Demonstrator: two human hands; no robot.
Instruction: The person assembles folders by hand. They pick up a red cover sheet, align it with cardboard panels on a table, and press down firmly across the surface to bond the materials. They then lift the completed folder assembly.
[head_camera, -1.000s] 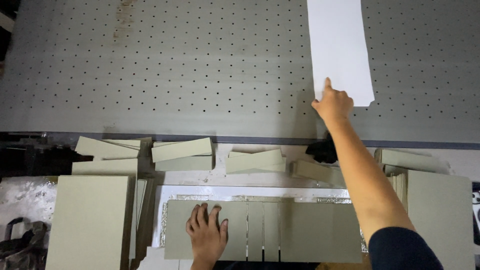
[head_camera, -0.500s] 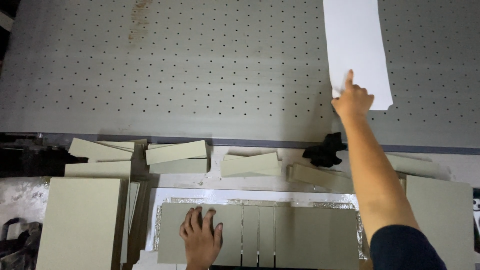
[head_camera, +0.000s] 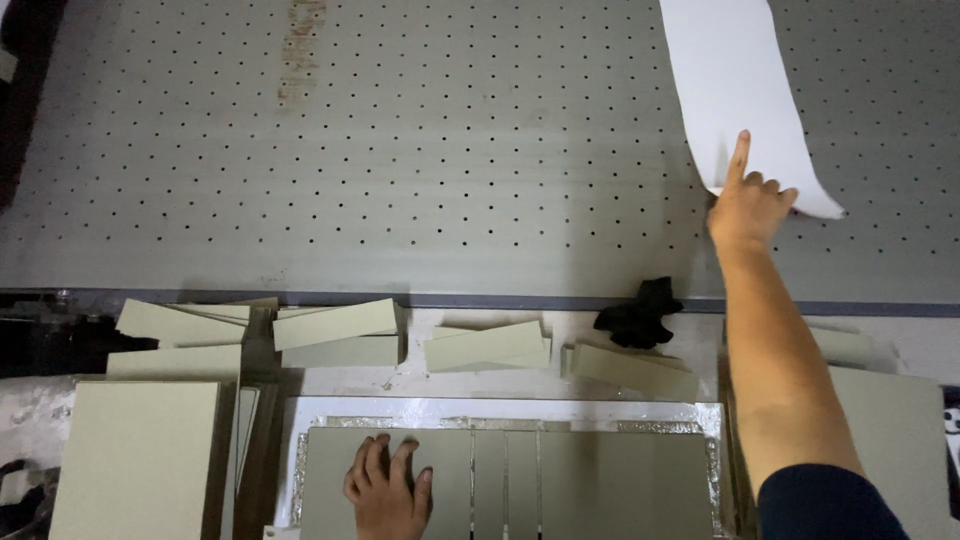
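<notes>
**White sheet held at far right of perforated table; left hand flat on grey board**

The long white paper sheet (head_camera: 735, 90) lies on the grey perforated table (head_camera: 400, 180), toward its far right corner. It is plain and unmarked, and its near end curls up off the surface. The right hand (head_camera: 750, 205) meets that near edge: the index finger is stretched out along the sheet and the other fingers are curled at the edge. Whether they pinch the paper cannot be told.

The left hand (head_camera: 388, 488) lies palm down, fingers spread, on the grey-green board with narrow strips at its middle (head_camera: 600, 480). This board sits in a shallow white tray with a silvery rim (head_camera: 500, 410), at the near edge of the bench, and fills most of it.

Along the table's near edge lie loose grey-green card strips (head_camera: 335, 325) in small overlapping piles and a crumpled black cloth (head_camera: 640, 312). A stack of large grey-green boards (head_camera: 135, 455) rests at the near left.
</notes>
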